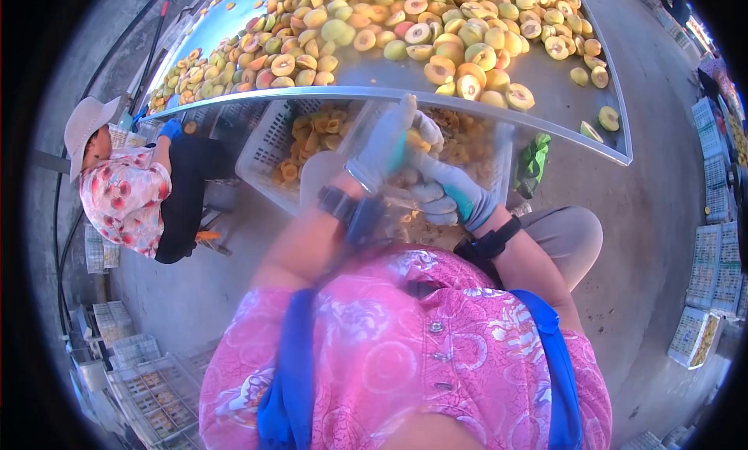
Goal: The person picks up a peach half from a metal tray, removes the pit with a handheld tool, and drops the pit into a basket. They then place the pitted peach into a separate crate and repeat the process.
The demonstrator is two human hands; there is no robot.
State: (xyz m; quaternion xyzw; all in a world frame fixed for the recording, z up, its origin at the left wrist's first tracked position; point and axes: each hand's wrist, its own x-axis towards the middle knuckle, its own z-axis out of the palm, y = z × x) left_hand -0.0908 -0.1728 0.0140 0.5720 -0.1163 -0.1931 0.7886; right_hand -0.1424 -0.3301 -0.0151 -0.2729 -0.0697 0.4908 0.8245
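Note:
My left hand, in a grey and teal work glove, is closed in front of the tabletop's near edge, thumb pointing up. A yellow-orange peach half shows at its curled fingers. Close beside it, my right hand wears a similar glove, its fingers curled in toward the left. What the right hand grips I cannot tell. Under both hands stands a white plastic crate with peach pieces in it. Many halved peaches, several with the stone showing, are heaped on the metal-rimmed table just beyond.
Another white crate with yellow fruit pieces stands to the left under the table edge. A seated person with a hat works at far left. A green bag lies right of my knee. Stacked crates line the right side.

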